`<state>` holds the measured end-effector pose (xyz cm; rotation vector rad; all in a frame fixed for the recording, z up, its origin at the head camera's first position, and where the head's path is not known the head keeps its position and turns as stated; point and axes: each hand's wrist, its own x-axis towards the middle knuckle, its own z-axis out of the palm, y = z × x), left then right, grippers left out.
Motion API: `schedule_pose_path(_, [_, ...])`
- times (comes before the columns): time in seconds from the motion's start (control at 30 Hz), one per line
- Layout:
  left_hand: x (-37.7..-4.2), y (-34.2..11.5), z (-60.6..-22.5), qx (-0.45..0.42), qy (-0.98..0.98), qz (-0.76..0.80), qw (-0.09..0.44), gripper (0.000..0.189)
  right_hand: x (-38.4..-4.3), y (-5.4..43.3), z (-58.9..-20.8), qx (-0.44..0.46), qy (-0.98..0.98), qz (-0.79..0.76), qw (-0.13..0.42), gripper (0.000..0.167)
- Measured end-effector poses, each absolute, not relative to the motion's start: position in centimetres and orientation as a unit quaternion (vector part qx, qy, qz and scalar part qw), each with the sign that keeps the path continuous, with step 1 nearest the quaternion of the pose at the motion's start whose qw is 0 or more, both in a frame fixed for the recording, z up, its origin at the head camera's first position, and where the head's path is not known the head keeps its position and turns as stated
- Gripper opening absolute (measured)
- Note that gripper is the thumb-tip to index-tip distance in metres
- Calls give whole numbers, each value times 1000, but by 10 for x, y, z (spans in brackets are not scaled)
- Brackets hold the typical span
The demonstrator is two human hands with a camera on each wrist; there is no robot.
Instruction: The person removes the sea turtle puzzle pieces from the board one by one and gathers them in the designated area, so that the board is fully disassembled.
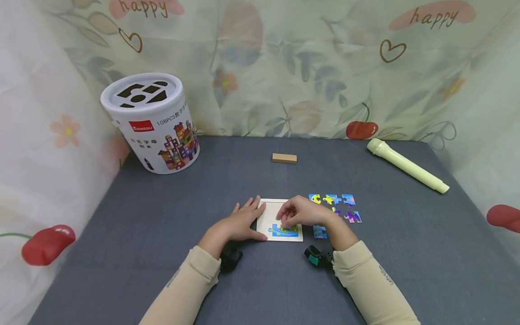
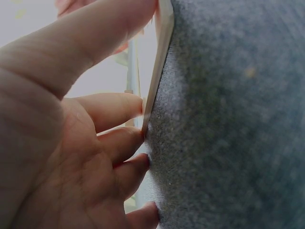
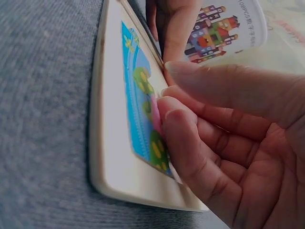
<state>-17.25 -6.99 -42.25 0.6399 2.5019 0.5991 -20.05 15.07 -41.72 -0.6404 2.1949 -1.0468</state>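
A light wooden puzzle board [image 1: 266, 214] lies on the dark cloth, with several joined blue and green jigsaw pieces [image 1: 280, 233] along its near side. My left hand [image 1: 240, 223] rests at the board's left edge, fingers spread and the thumb at the near left corner. Over the joined pieces, my right hand [image 1: 305, 211] bends its fingers and thumb round a puzzle piece with a pink part [image 3: 156, 114], mostly hidden by the fingertips. In the right wrist view, those fingertips [image 3: 178, 119] are right at the board's surface.
Loose jigsaw pieces [image 1: 348, 199] lie right of the board, some behind my right forearm. A wooden block [image 1: 284, 158] is farther back. A white printed bucket [image 1: 156, 131] stands at the back left, and a pale yellow microphone-shaped stick [image 1: 410, 167] lies at the right.
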Motion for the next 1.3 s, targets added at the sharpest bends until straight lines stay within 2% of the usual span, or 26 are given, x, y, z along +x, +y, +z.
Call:
schedule_pose_path(0.9, [-171, -69, -418, 229, 916, 223, 244, 89, -197, 150, -414, -235, 827, -394, 324, 15])
schedule_pose_path(1.3, [-167, -62, -414, 202, 926, 198, 251, 87, -195, 151, -414, -230, 837, -386, 312, 11])
